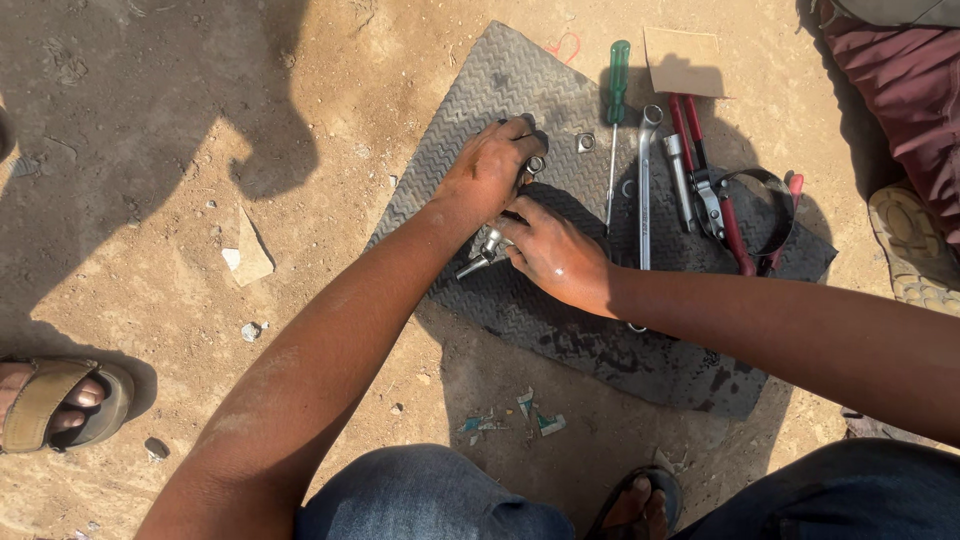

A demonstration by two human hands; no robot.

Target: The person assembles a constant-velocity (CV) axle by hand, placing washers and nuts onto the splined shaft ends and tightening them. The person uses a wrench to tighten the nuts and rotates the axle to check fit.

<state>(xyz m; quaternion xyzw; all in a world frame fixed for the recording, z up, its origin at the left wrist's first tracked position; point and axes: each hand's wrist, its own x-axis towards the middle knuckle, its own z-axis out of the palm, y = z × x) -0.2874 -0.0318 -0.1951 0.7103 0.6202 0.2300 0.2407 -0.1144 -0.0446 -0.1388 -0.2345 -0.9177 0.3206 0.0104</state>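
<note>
Ground (150, 200): bare sandy dirt, with a grey ribbed rubber mat (500, 90) spread on it; keep all small parts on the mat, since anything dropped in the dirt would be hard to find.
Left hand (490, 170): clenched over the upper end of a small chrome ratchet tool (487, 250), with a chrome socket (535, 164) showing at the fingertips; it should steady that end, I judge.
Right hand (555, 255): gripping the lower part of the same tool, just above the mat; turning is best done here, kept square to the socket.
Spares: a green-handled screwdriver (617, 90), a combination spanner (645, 190) and a red-handled strap wrench (715, 195) lie beside the hands, apart from them.
Loose piece: a small nut (586, 143) rests on the mat near the left hand.
</note>
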